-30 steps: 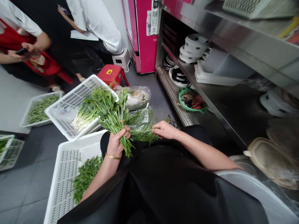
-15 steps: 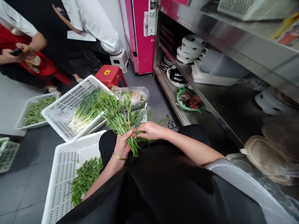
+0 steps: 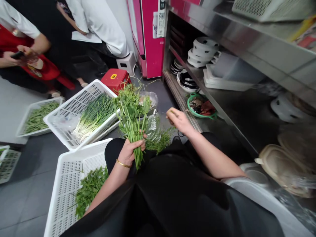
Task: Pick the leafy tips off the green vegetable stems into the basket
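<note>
My left hand (image 3: 129, 150), with a gold bangle at the wrist, is closed around the stems of a bunch of leafy greens (image 3: 132, 115). The leaves point away from me and the cut ends stick out below the fist. My right hand (image 3: 179, 120) is held off to the right, apart from the bunch, its fingers curled together; a small yellowish-green bit shows at them, too small to name. Between my knees lies a pile of green scraps (image 3: 159, 141) beside a clear plastic bag (image 3: 153, 126). More cut greens (image 3: 90, 189) lie in a white basket (image 3: 67, 171) at my left.
A second white basket (image 3: 58, 123) holds scallions (image 3: 92, 115); green beans (image 3: 40, 117) fill another behind it. A red stool (image 3: 113, 79) stands ahead. Metal shelving (image 3: 237, 105) with dishes and a green colander (image 3: 191, 110) runs along my right. Two people are at the upper left.
My right hand has left the bunch and swung up and to the right. The bunch has turned more upright in my left hand, and the scrap pile beneath has come into view.
</note>
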{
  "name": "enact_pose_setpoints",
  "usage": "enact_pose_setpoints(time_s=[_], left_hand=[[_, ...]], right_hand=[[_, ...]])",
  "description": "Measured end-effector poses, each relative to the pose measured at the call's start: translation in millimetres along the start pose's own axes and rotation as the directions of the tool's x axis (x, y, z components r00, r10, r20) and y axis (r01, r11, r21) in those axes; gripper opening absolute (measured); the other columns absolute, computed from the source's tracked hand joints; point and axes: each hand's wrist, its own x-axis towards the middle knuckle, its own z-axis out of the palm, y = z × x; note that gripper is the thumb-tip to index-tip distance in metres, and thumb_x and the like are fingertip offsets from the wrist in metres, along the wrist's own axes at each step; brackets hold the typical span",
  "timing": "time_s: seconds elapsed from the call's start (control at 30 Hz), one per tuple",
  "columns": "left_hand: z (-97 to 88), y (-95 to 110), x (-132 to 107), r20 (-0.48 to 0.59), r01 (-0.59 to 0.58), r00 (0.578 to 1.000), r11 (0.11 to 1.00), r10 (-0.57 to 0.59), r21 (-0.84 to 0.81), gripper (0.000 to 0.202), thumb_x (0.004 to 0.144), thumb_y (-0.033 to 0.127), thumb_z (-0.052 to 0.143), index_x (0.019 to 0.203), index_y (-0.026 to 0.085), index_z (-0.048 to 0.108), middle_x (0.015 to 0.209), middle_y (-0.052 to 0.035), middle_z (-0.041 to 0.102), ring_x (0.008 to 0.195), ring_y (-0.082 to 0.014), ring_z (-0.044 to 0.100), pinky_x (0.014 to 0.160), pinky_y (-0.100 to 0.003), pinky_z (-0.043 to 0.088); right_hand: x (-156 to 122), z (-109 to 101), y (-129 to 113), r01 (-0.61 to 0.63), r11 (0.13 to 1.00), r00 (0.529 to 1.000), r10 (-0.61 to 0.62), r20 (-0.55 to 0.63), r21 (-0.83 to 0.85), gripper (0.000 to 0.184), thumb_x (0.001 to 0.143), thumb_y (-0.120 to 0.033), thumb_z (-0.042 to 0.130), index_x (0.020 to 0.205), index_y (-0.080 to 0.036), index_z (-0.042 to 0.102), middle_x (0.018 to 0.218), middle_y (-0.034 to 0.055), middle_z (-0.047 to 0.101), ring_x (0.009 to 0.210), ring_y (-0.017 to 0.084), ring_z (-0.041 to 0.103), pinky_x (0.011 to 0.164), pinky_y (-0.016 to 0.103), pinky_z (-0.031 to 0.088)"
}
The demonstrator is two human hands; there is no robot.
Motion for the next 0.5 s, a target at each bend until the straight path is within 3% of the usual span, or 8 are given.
enact_pose_setpoints(time_s=[0.1, 0.17, 0.23, 0.37, 0.43, 0.5], left_hand=[[2.4, 1, -2, 0.061, 0.039, 0.998, 0.997, -0.035, -0.066, 0.044, 0.063, 0.013, 0.07, 0.104, 0.014, 0.058, 0.069, -0.0024, 0.063, 0.043, -0.0073, 0.046, 0.04, -0.02, 0.035], [1.8, 0, -6, 0.062, 0.05, 0.997, 0.996, -0.045, -0.077, 0.04, 0.063, 0.016, 0.069, 0.102, 0.014, 0.059, 0.067, -0.0031, 0.064, 0.041, -0.0076, 0.046, 0.039, -0.02, 0.035], [0.3, 1, -11, 0.042, 0.061, 0.997, 0.997, -0.059, -0.048, 0.038, 0.064, 0.018, 0.068, 0.101, 0.014, 0.058, 0.072, -0.0061, 0.067, 0.043, -0.0096, 0.049, 0.039, -0.021, 0.038], [-1.0, 4, -19, 0.006, 0.082, 0.997, 0.996, -0.082, 0.027, 0.037, 0.063, 0.015, 0.068, 0.098, 0.014, 0.058, 0.086, -0.011, 0.069, 0.046, -0.0116, 0.054, 0.041, -0.024, 0.042], [0.1, 7, -20, -0.014, 0.056, 0.998, 0.998, -0.056, 0.04, 0.035, 0.061, 0.013, 0.069, 0.095, 0.013, 0.059, 0.081, -0.0097, 0.069, 0.045, -0.0102, 0.053, 0.041, -0.022, 0.042], [1.8, 10, -20, -0.055, 0.029, 0.998, 0.996, -0.025, 0.085, 0.032, 0.061, 0.011, 0.07, 0.091, 0.011, 0.059, 0.072, -0.0072, 0.067, 0.046, -0.0099, 0.053, 0.042, -0.021, 0.042]], right_hand=[[4, 26, -6, 0.206, 0.896, 0.969, -0.13, 0.21, -0.393, 0.019, 0.084, -0.032, 0.052, 0.097, -0.02, 0.057, 0.086, 0.0022, 0.064, 0.069, 0.012, 0.055, 0.063, 0.022, 0.037], [7, 38, -9, 0.332, 0.78, 0.914, -0.128, 0.385, -0.53, 0.025, 0.084, -0.028, 0.051, 0.108, -0.022, 0.055, 0.091, 0.0034, 0.066, 0.07, 0.013, 0.057, 0.062, 0.023, 0.034], [7, 42, -11, 0.419, 0.684, 0.876, -0.132, 0.464, -0.596, 0.022, 0.086, -0.028, 0.048, 0.105, -0.022, 0.057, 0.088, 0.0037, 0.067, 0.069, 0.014, 0.057, 0.058, 0.023, 0.031], [-2, 29, -15, 0.443, 0.559, 0.894, -0.214, 0.394, -0.701, 0.024, 0.091, -0.029, 0.038, 0.099, -0.021, 0.059, 0.085, 0.0052, 0.065, 0.07, 0.014, 0.055, 0.055, 0.023, 0.028], [-9, 21, -17, 0.432, 0.513, 0.902, -0.226, 0.369, -0.742, 0.029, 0.093, -0.029, 0.034, 0.099, -0.02, 0.061, 0.082, 0.0062, 0.064, 0.07, 0.014, 0.054, 0.056, 0.024, 0.029], [-14, 14, -20, 0.433, 0.535, 0.901, -0.222, 0.374, -0.726, 0.029, 0.092, -0.03, 0.036, 0.102, -0.02, 0.061, 0.081, 0.0067, 0.065, 0.07, 0.014, 0.055, 0.057, 0.024, 0.032]])
